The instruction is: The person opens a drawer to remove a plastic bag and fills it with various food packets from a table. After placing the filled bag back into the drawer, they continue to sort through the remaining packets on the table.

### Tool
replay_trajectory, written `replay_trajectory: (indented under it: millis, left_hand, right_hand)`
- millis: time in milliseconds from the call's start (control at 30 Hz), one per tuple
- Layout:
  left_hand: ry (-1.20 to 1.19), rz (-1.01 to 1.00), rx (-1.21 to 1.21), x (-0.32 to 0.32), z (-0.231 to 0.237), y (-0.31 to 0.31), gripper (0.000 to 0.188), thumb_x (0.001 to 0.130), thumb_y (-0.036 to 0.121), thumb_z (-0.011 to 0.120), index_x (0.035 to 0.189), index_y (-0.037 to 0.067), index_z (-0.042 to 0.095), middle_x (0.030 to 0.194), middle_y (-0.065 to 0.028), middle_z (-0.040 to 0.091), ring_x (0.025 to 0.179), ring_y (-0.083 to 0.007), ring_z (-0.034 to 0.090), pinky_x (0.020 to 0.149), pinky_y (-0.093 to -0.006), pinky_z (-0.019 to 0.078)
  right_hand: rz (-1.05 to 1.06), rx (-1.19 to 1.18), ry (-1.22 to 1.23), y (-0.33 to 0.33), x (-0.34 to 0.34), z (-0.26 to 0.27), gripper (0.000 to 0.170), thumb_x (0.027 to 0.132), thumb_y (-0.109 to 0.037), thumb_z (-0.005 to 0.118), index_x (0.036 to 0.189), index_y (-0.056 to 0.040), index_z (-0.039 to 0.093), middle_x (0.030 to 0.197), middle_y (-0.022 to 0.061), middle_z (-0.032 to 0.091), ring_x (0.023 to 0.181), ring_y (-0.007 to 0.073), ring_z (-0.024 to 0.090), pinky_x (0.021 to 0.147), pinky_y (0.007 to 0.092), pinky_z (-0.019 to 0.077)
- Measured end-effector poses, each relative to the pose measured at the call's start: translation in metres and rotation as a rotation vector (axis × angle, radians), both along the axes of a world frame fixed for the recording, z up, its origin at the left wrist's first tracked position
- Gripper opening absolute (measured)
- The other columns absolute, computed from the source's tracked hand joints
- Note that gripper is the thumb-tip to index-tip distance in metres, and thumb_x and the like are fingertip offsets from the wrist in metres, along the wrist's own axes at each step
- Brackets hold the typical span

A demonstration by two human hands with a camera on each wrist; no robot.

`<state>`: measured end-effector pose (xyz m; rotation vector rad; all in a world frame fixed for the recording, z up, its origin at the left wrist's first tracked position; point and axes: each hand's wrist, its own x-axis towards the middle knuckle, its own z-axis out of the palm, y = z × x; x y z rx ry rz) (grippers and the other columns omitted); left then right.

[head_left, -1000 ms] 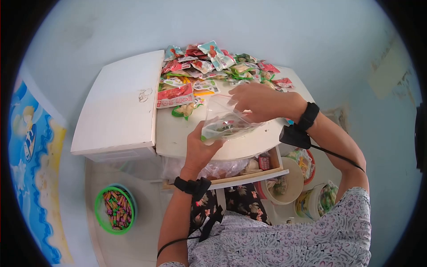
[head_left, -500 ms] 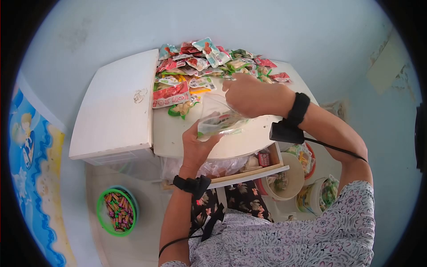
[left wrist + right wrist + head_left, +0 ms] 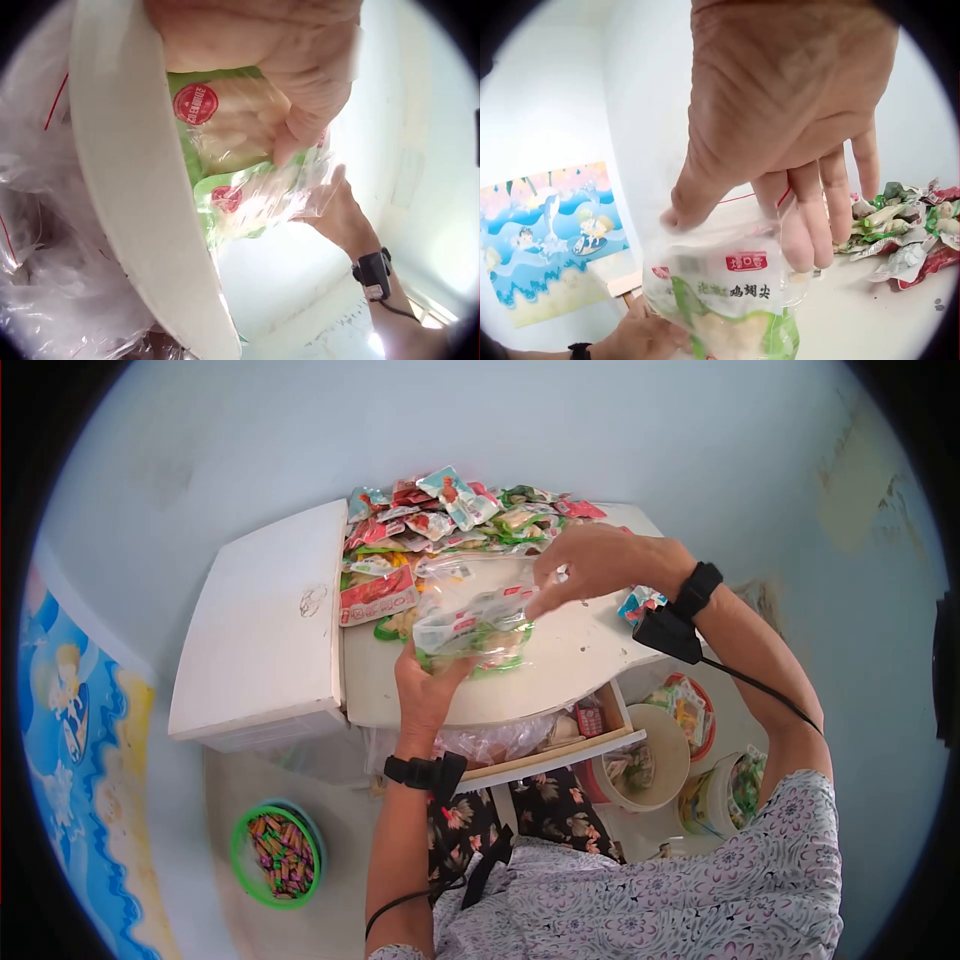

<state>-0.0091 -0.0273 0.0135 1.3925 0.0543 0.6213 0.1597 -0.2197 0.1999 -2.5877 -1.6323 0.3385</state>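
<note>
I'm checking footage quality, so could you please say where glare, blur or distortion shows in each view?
Head: black corners and fisheye bowing; left wrist: white glare on the clear bag; right wrist: some print on the green packet looks blurred.

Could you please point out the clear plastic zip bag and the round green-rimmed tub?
Clear plastic zip bag (image 3: 718,279), right wrist view: its front face.
Round green-rimmed tub (image 3: 280,904), head view: near edge of its rim.

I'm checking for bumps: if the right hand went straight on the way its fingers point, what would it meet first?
Most likely the clear bag held in the left hand. The right hand is right by its top edge, though whether it would slip inside is unclear.
</note>
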Motion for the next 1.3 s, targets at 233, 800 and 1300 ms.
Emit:
replay_trajectory:
  millis: [233, 800, 1300]
  left_hand:
    - [0.003, -0.002, 0.037, 0.001, 0.004, -0.006, 0.054, 0.080, 0.006, 0.087, 0.128, -0.005, 0.063, 0.117, -0.0115, 0.074, 0.104, -0.0167, 0.070, 0.093, -0.0320, 0.0563]
    - [-0.032, 0.192, -0.012, 0.006, 0.003, -0.024, 0.044, 0.078, 0.001, 0.088, 0.118, -0.003, 0.071, 0.110, -0.0079, 0.076, 0.097, -0.0142, 0.071, 0.088, -0.0290, 0.0572]
    - [0.011, 0.015, -0.137, 0.006, 0.006, -0.014, 0.036, 0.088, 0.002, 0.081, 0.122, 0.004, 0.069, 0.106, -0.0039, 0.075, 0.090, -0.0113, 0.070, 0.076, -0.0259, 0.0550]
  right_hand:
    - [0.317, 0.530, -0.502, -0.003, -0.007, -0.017, 0.025, 0.085, -0.026, 0.075, 0.075, -0.0063, 0.063, 0.078, 0.0072, 0.063, 0.079, 0.0292, 0.066, 0.069, 0.0438, 0.0522]
    - [-0.085, 0.954, 0.241, -0.012, -0.024, -0.109, 0.086, 0.080, -0.037, 0.090, 0.146, -0.0001, 0.048, 0.130, 0.0201, 0.065, 0.122, 0.0303, 0.064, 0.102, 0.0407, 0.0513]
    - [-0.005, 1.046, 1.073, -0.006, -0.014, -0.172, 0.056, 0.086, -0.003, 0.082, 0.137, -0.0005, 0.060, 0.125, 0.0054, 0.071, 0.114, 0.0117, 0.064, 0.101, 0.0324, 0.0518]
